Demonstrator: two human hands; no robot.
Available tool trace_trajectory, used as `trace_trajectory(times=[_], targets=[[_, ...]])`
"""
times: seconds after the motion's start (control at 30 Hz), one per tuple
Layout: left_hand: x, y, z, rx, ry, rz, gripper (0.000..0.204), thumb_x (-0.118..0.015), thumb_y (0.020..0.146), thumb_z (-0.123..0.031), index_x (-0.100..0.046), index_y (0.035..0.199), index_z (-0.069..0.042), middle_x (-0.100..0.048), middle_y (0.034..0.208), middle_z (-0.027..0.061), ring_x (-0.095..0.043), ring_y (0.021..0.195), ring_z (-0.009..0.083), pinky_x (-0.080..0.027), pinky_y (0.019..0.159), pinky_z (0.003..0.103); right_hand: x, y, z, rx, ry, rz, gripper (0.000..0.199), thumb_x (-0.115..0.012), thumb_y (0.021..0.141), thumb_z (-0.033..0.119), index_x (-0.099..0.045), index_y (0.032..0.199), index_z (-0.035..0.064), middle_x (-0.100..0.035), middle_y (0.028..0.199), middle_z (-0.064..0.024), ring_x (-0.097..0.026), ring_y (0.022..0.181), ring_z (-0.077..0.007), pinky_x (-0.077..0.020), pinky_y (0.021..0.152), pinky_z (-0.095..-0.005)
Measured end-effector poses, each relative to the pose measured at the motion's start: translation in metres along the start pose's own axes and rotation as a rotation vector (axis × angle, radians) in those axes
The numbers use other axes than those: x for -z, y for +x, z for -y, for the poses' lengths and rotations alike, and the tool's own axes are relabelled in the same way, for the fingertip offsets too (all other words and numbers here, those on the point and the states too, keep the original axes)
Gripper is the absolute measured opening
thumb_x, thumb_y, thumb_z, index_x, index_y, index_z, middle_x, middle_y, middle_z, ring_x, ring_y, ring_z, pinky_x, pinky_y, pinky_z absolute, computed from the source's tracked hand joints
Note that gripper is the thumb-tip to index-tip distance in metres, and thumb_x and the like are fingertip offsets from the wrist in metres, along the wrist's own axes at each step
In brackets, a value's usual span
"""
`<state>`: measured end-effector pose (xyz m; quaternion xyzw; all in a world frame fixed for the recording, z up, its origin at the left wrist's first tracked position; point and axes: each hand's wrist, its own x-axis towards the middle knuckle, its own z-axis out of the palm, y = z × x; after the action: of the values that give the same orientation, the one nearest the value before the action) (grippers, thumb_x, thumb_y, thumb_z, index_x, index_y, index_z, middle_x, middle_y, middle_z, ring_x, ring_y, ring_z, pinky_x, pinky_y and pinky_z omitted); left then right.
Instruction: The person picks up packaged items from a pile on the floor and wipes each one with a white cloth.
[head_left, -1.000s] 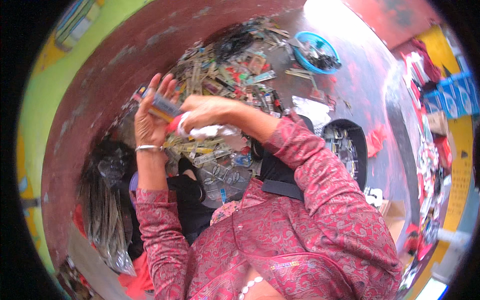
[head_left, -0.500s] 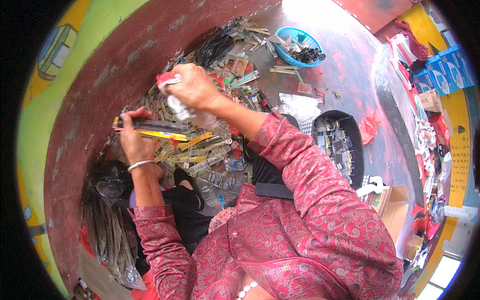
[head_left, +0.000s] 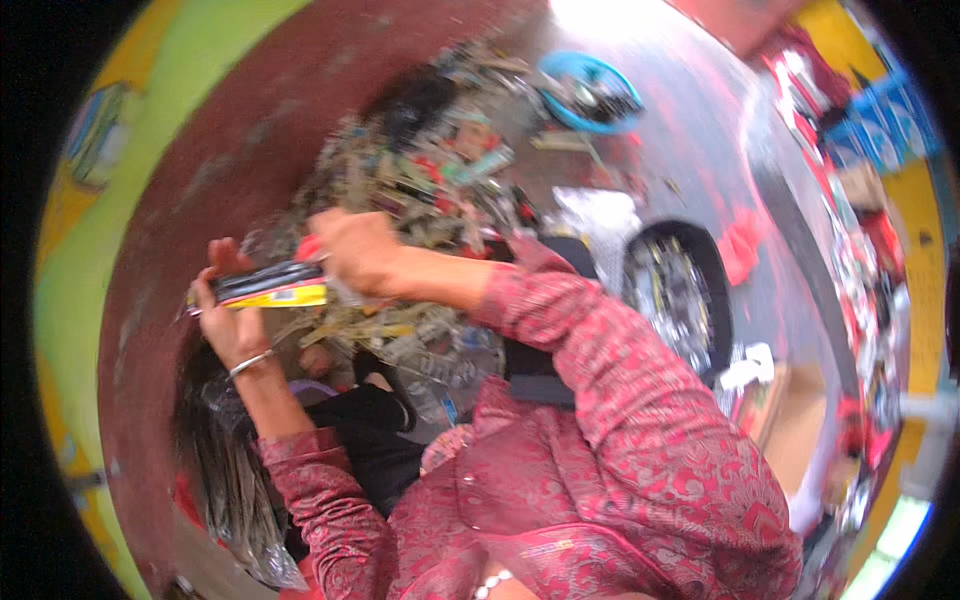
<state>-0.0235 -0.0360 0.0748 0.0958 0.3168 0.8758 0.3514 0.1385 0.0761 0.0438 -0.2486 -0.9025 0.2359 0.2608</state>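
Observation:
My left hand (head_left: pixel 235 325), wearing a pale bangle on the wrist, is closed round a long, flat black-and-yellow package (head_left: pixel 285 287). The package lies nearly level, its yellow side low. My right hand (head_left: pixel 362 252) is a fist at the package's right end, closed on a red-and-white cloth (head_left: pixel 309 247). Most of the cloth is hidden by the fingers, and blur hides whether it touches the package. Below and beyond both hands spreads a heap of thin packaged items (head_left: pixel 400 325) on the floor.
A blue basket (head_left: pixel 608 128) of dark items stands at the far right of the heap. Nearer are a black container (head_left: pixel 722 330) of small packets, white plastic (head_left: pixel 597 215) and a cardboard box (head_left: pixel 795 410). A maroon wall (head_left: pixel 180 200) curves along the left, with clear bags (head_left: pixel 245 500) beside me.
My right hand has come down and slightly left with the cloth, from above the package to its right end. My left hand has shifted left and a little lower with the package.

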Motion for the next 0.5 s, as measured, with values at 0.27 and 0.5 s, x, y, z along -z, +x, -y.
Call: trace_trajectory(times=[0.27,0.5], targets=[[-0.018,-0.005,0.012,0.305,-0.403,0.176,0.032,-0.041,0.089,-0.031,-0.043,0.065,-0.010,-0.026,0.051,-0.0043,-0.021,0.042,0.0060,-0.021,0.039,0.022,0.032,0.014,0.010,-0.432,0.753,0.771,0.033,-0.047,0.079,0.032,-0.062,0.082,0.0028,-0.058,0.065,-0.0036,-0.051,0.057,-0.0119,-0.0409,0.051,-0.0276],[-0.028,-0.022,0.002,0.218,-0.223,0.208,0.023,-0.047,0.087,-0.029,-0.053,0.083,-0.007,-0.044,0.060,-0.0004,-0.041,0.053,0.0095,-0.037,0.051,0.023,0.032,0.001,0.043,-0.388,1.006,0.912,0.018,-0.051,0.069,0.012,-0.061,0.082,0.0049,-0.056,0.063,-0.0013,-0.053,0.052,-0.0100,-0.0420,0.048,-0.0249]])
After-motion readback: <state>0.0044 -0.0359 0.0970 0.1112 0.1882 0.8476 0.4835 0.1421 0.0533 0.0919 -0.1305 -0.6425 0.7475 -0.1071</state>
